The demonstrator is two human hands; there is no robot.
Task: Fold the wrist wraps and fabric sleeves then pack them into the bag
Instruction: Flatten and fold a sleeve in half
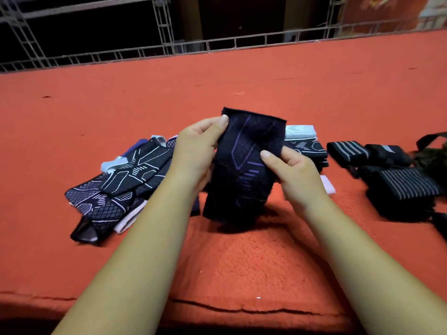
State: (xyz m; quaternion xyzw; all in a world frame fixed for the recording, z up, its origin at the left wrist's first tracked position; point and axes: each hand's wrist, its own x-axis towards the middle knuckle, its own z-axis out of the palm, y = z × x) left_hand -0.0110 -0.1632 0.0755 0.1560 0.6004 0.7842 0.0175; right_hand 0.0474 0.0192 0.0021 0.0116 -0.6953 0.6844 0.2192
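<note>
The sleeve (244, 170) is matt knitted cloth, fine-textured, with woven-in purple lines. The wrist wraps (406, 187) are matt elastic webbing, ribbed with pale stripes. The worktop (242, 262) is covered in red fleece cloth, fuzzy and nubbed.

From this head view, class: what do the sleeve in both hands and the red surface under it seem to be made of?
The dark sleeve: probably stretchy knit fabric, matte; it hangs limp, with woven-in purple lines. The red surface: seemingly fleece-like pile cloth, matte; nubby tufts show up close.
</note>
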